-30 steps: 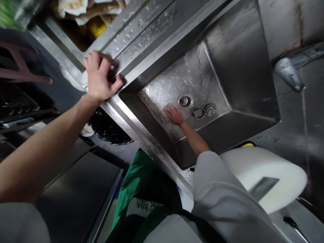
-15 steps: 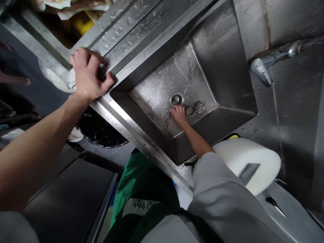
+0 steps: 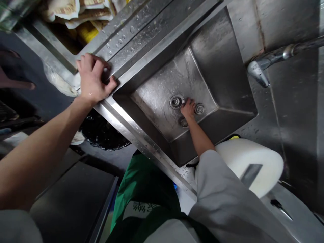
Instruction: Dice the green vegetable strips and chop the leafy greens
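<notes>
My left hand (image 3: 94, 80) leans on the metal counter at the near left corner of the steel sink (image 3: 154, 92), fingers curled over the edge and thumb toward the basin. Down in the basin, my right hand (image 3: 189, 108) is low over the wet floor, just right of the round drain (image 3: 176, 101). Its fingers are slightly bent and apart, with nothing visible in them. A round metal strainer (image 3: 199, 108) lies right beside its fingers. Another round metal drain piece (image 3: 184, 122) shows partly below this hand.
A chrome faucet (image 3: 260, 72) points over the sink from the right. A thick white round board (image 3: 249, 160) stands by the sink, with a black-handled tool (image 3: 280, 207) below it. Packets (image 3: 88, 15) fill a container at upper left. A black-lined bin (image 3: 103, 133) sits under my left arm.
My right hand has moved right, from below the drain to between it and the strainer. The round piece beside the strainer now lies lower left. Less water runs on the basin floor.
</notes>
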### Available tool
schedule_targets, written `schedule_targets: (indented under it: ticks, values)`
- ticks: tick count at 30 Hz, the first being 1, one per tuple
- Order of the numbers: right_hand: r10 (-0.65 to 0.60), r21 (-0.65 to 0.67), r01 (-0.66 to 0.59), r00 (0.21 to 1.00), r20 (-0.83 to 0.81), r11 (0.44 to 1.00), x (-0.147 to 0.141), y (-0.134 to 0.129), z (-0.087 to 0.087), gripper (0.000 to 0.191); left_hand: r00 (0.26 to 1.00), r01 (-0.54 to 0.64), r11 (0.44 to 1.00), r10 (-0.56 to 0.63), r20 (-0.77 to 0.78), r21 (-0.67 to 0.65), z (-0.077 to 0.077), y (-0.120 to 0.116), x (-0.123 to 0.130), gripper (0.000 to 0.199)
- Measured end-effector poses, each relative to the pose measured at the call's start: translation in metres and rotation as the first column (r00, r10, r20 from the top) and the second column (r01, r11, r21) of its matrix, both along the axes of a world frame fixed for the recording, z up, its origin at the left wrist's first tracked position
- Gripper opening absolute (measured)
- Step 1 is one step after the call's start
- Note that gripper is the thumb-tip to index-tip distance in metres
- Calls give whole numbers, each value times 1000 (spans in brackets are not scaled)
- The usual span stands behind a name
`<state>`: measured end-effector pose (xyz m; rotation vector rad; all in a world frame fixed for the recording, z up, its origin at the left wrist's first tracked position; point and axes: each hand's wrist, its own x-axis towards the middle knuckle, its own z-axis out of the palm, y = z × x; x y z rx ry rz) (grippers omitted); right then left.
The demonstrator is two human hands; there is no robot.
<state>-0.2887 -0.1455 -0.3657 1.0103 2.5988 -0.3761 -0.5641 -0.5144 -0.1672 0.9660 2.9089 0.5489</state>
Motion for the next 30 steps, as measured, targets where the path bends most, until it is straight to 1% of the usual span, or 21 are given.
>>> schedule_targets:
  ticks: [2,4,6,7,8,9,11,12,13,14,15,16,17,19,21,22,24,26,27,29,30]
  values:
    - [6,-42,-7,1000,-25,999,-16,-13,-10,67,1000,1,1000,-1,8,-13,1,0,0,41]
    - [143,-155,-140,990,14,978,-18,-31,-10,67,1000,16,999,-16,7,-42,2,0,0,41]
    - [314,-260,-290,948,55,921,-8,-44,1,62,1000,29,997,-29,-7,-72,3,0,0,42]
    - [374,-283,-340,925,75,897,0,-46,9,60,999,32,996,-33,-17,-83,3,0,0,43]
    - [404,-280,-364,909,100,888,9,-44,17,59,999,34,995,-36,-26,-92,2,-1,0,44]
    - [403,-251,-364,906,126,897,18,-37,25,58,999,35,995,-39,-34,-96,2,-1,0,44]
    - [321,-133,-302,933,164,944,32,-12,36,58,998,40,994,-45,-43,-98,2,-1,0,45]
    - [237,-51,-232,957,169,971,36,5,38,59,998,42,994,-47,-46,-97,1,-1,0,45]
    - [122,34,-129,978,167,991,38,24,38,62,998,43,994,-47,-48,-96,1,-1,-1,45]
    - [-12,98,-5,986,168,995,39,43,36,67,998,41,995,-46,-49,-94,1,-1,-1,46]
    - [-135,114,115,973,189,987,40,60,32,73,998,38,995,-43,-49,-92,0,-1,-1,46]
    - [-228,93,211,946,232,973,40,75,28,79,998,36,995,-41,-47,-90,0,-1,-2,46]
    - [-281,51,279,915,289,959,40,87,24,84,998,37,995,-41,-45,-88,0,-1,-2,46]
    - [-299,-11,328,872,387,944,39,97,18,89,998,42,995,-45,-42,-89,-1,-1,-2,47]
    - [-260,35,268,880,397,963,35,90,17,88,998,40,995,-44,-39,-93,-1,-1,-1,47]
    - [-209,72,196,905,371,978,33,80,19,84,999,37,995,-40,-36,-95,0,-1,-1,47]
    - [-14,83,-12,952,304,997,28,52,25,71,999,30,995,-34,-34,-100,0,-1,0,47]
    - [209,-24,-210,937,281,977,27,17,33,63,998,36,994,-40,-45,-102,1,-1,0,46]
    - [283,-105,-263,908,308,959,28,-1,37,64,998,41,994,-46,-52,-102,1,-1,0,46]
    - [371,-236,-296,833,410,926,39,-31,45,76,996,45,994,-52,-66,-96,1,-1,0,46]
    - [395,-270,-298,792,466,916,48,-41,49,82,996,44,995,-51,-70,-93,1,-1,0,46]
